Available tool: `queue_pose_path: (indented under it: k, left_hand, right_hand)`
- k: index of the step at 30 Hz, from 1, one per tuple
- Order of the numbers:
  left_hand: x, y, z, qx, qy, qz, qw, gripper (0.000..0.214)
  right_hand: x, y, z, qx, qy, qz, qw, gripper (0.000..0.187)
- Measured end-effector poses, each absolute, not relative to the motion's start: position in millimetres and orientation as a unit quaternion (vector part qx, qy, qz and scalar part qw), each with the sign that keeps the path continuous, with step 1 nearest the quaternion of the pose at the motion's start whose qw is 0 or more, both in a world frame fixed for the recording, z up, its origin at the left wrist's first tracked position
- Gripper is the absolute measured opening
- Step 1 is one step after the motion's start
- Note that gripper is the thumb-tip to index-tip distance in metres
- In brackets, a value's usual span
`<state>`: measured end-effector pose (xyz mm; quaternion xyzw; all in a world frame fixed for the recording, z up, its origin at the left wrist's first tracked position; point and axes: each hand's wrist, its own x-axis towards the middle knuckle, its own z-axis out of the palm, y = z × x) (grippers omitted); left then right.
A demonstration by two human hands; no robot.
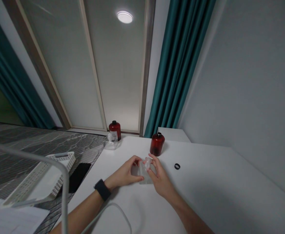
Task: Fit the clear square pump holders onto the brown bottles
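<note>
One bench (218, 188): white, reaching from the near edge back to the grey wall on the right
basket (47, 172): white perforated plastic, tilted, left of the bench on a grey veined surface
white tube (64, 195): bent, close to the camera, crossing in front of the basket
papers (13, 219): white sheets at the lower left corner, below the basket
left hand (126, 174): at the middle of the bench, thumb and fingers pinching the left side of the clear container
right hand (158, 177): facing the left hand, fingertips closed on the container's top and right side
phone (78, 177): black, flat, between the basket and the bench edge
capped red bottle (115, 130): upright at the far left corner of the bench, black cap on
second red bottle (157, 144): upright, neck bare, just beyond the hands
clear box (110, 143): see-through, touching the front of the capped red bottle
clear container (144, 172): small, transparent, held between both hands low over the bench; whether it touches the top I cannot tell
wristwatch (102, 189): black, on the left wrist
black ring (177, 166): lying flat on the bench, near the right hand and apart from it
</note>
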<state>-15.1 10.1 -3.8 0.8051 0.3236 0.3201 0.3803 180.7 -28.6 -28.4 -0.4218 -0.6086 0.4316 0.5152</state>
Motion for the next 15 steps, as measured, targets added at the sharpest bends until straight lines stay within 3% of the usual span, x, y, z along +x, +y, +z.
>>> queue_pose_path:
  k: [9,15]
  left_hand:
    - [-20.1,17.7,-7.5,0.8,0.304,0.308,0.416,0.056]
    - [-20.3,17.5,-10.5,0.791,0.297,0.32,0.428,0.059]
  right_hand:
    - [190.7,-27.6,-21.7,-0.367,-0.597,0.507,0.502,0.058]
    - [183.3,-28.7,-23.8,-0.382,-0.589,0.491,0.515,0.052]
